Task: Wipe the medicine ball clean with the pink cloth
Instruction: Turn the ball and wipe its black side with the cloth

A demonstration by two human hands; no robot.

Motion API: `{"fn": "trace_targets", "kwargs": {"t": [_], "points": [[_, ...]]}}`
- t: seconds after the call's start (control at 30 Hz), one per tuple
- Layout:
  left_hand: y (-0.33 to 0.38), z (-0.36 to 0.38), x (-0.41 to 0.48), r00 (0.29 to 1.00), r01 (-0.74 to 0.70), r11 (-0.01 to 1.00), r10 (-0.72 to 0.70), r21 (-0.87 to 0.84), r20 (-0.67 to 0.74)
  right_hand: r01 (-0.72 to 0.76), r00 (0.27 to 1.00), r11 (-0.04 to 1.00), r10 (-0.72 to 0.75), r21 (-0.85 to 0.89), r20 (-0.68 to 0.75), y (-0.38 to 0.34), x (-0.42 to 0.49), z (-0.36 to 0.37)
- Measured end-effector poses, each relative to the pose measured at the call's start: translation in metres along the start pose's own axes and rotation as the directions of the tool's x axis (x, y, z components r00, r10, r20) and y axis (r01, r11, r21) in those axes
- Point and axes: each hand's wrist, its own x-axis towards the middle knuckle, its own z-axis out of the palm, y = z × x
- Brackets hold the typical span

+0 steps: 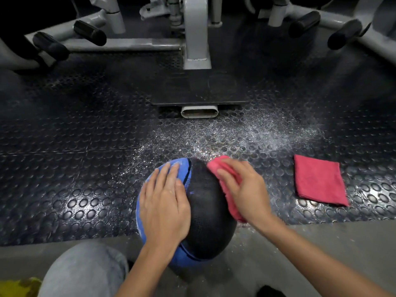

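The ball (205,211) sits on the floor right in front of us, where the studded rubber mat (85,168) meets a grey concrete strip (321,236). Its blue side is turned to our left and a black panel faces up.

Our left hand (164,202) lies flat and relaxed on the blue side, fingers straight, steadying the ball without gripping it. Our right hand (244,189) presses the pink cloth (216,162) against the right shoulder of the black panel. Its fingers lie fairly straight on top of the cloth, and we cannot see whether the thumb pinches it.

We judge the wipe to be under way. To do it well, we should keep the left palm firm so the ball cannot roll. We should draw the cloth in long overlapping strokes along the curve, then turn the ball to reach the underside and the groove between the colours. The cloth is bunched, and spread flatter it would cover more.

White speckles (235,136) dust the mat beyond the ball. A second folded cloth (319,181) lies well apart to the right, and a grey machine frame (196,39) stands behind.
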Motion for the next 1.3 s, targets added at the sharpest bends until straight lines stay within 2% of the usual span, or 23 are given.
{"fn": "trace_targets", "kwargs": {"t": [0.07, 0.13, 0.2, 0.27, 0.33, 0.47, 0.53, 0.57, 0.6, 0.73, 0.8, 0.87, 0.97, 1.07, 1.13, 1.17, 1.27, 1.3], "points": [[0.005, 0.0, 0.0, 1.0, -0.001, 1.0, 0.001, 0.008, 0.007, -0.168, 0.986, 0.985, 0.168, 0.044, -0.008, 0.013, 0.008, -0.007], [0.011, 0.001, -0.001, 1.0, -0.008, 0.999, 0.008, 0.033, 0.008, -0.17, 0.985, 0.985, 0.17, -0.007, 0.005, 0.008, 0.01, -0.009], [0.014, 0.003, -0.001, 1.0, -0.008, 0.999, 0.007, 0.053, 0.01, 0.019, 1.0, 0.994, -0.02, -0.111, -0.011, -0.014, 0.002, -0.006], [0.011, 0.003, -0.001, 1.0, -0.004, 0.999, 0.003, 0.046, 0.018, 0.239, 0.97, 0.944, -0.241, -0.228, 0.019, -0.026, -0.008, 0.001], [0.003, 0.0, -0.004, 1.0, -0.018, 1.0, 0.018, 0.016, 0.007, 0.297, 0.953, 0.925, -0.302, -0.237, 0.014, -0.021, -0.013, 0.006], [-0.005, -0.004, -0.01, 1.0, -0.004, 1.0, 0.004, -0.026, -0.014, 0.042, 0.997, 0.998, -0.045, -0.047, -0.062, 0.008, -0.013, -0.001], [0.002, -0.002, -0.009, 1.0, -0.001, 1.0, 0.001, 0.0, -0.017, -0.056, 0.998, 0.997, 0.054, -0.049, -0.04, 0.014, -0.008, -0.005], [0.008, -0.001, -0.008, 1.0, -0.002, 1.0, 0.002, 0.021, -0.014, -0.06, 0.998, 0.996, 0.058, -0.068, -0.027, 0.009, -0.006, -0.006], [0.013, 0.001, -0.007, 1.0, -0.001, 0.999, 0.002, 0.041, -0.008, -0.026, 1.0, 0.996, 0.025, -0.083, -0.016, 0.001, -0.006, -0.007], [0.018, 0.002, -0.011, 0.999, -0.043, 0.998, 0.043, 0.052, 0.005, 0.31, 0.95, 0.931, -0.311, -0.193, 0.027, -0.027, -0.024, 0.002], [0.012, 0.0, -0.016, 0.998, -0.068, 0.997, 0.068, 0.045, -0.003, 0.338, 0.936, 0.917, -0.351, -0.213, -0.026, -0.014, -0.028, 0.003], [0.006, -0.004, -0.017, 0.999, -0.033, 0.999, 0.034, 0.011, -0.006, 0.198, 0.972, 0.955, -0.219, -0.219, -0.079, 0.011, -0.024, -0.003], [-0.002, -0.012, -0.011, 0.999, 0.045, 0.994, -0.044, -0.104, 0.007, -0.087, 0.996, 0.97, 0.088, -0.226, -0.008, 0.055, -0.014, -0.017], [-0.018, -0.027, 0.006, 0.988, 0.15, 0.974, -0.144, -0.167, 0.05, -0.143, 0.988, 0.989, 0.14, -0.045, -0.066, 0.054, -0.006, -0.027], [-0.026, -0.033, 0.023, 0.964, 0.26, 0.948, -0.245, -0.183, 0.099, -0.084, 0.993, 0.988, 0.093, 0.126, -0.069, 0.03, 0.002, -0.021], [-0.027, -0.033, 0.031, 0.947, 0.312, 0.934, -0.291, -0.175, 0.135, -0.013, 0.999, 0.984, 0.021, 0.177, -0.042, 0.017, 0.004, -0.013], [-0.03, -0.028, 0.038, 0.93, 0.321, 0.945, -0.303, -0.057, 0.21, 0.246, 0.953, 0.963, -0.262, 0.112, 0.154, -0.013, 0.004, 0.024], [-0.031, -0.027, 0.038, 0.932, 0.316, 0.947, -0.299, -0.057, 0.204, 0.26, 0.935, 0.961, -0.275, 0.09, 0.226, -0.012, 0.003, 0.037]]}}
